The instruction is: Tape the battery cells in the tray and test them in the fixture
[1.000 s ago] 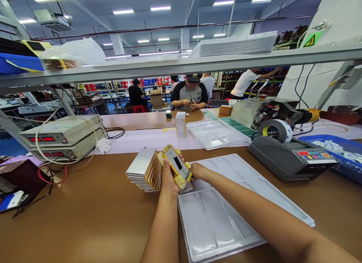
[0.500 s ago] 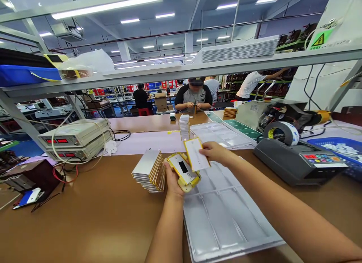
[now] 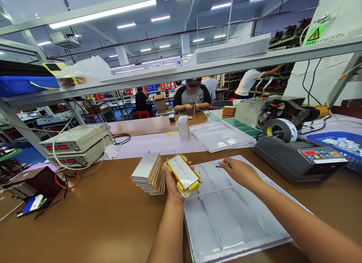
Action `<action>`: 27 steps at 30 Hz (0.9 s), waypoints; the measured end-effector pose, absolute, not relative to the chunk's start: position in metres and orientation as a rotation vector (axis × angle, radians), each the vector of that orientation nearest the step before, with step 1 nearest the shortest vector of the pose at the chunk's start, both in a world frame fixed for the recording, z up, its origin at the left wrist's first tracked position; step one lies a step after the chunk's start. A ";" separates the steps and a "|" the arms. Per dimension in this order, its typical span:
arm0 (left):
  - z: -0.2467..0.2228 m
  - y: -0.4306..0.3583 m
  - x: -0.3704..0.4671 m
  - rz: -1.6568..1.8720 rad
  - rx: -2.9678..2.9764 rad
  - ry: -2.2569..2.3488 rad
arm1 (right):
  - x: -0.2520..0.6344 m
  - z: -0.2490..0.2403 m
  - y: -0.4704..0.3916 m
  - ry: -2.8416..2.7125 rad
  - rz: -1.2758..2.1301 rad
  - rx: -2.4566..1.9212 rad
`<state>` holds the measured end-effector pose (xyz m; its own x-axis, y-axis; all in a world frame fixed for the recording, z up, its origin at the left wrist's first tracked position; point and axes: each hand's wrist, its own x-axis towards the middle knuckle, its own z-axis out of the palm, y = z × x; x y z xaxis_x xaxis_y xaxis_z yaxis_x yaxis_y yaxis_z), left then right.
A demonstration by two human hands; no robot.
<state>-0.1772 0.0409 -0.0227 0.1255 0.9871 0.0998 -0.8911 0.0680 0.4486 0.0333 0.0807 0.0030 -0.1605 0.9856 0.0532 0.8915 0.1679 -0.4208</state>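
Note:
My left hand (image 3: 172, 183) is closed around a pale yellow fixture that holds a flat white battery cell (image 3: 183, 171) with yellow edges, its printed face up. Off to the right, over the clear tray (image 3: 226, 214), my right hand (image 3: 236, 170) pinches a small thin dark strip (image 3: 218, 166) whose kind I cannot make out. Just left of the fixture stands a leaning stack of silver battery cells (image 3: 147, 174) with yellow edges.
A black tape dispenser (image 3: 296, 161) stands on the right near a blue basket (image 3: 339, 142). Behind lie more clear trays (image 3: 220, 136) and another cell stack (image 3: 183, 129). Power supplies (image 3: 76, 142) sit at left. A person (image 3: 192, 97) works opposite.
The cell in my right hand is gone from it; that hand has moved right and down and now pinches a dark strip. The black rectangle on the fixture's cell no longer shows.

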 end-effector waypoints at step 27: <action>0.148 0.035 -0.254 1.022 1.296 2.219 | 0.079 -0.049 0.092 -2.142 0.851 -1.472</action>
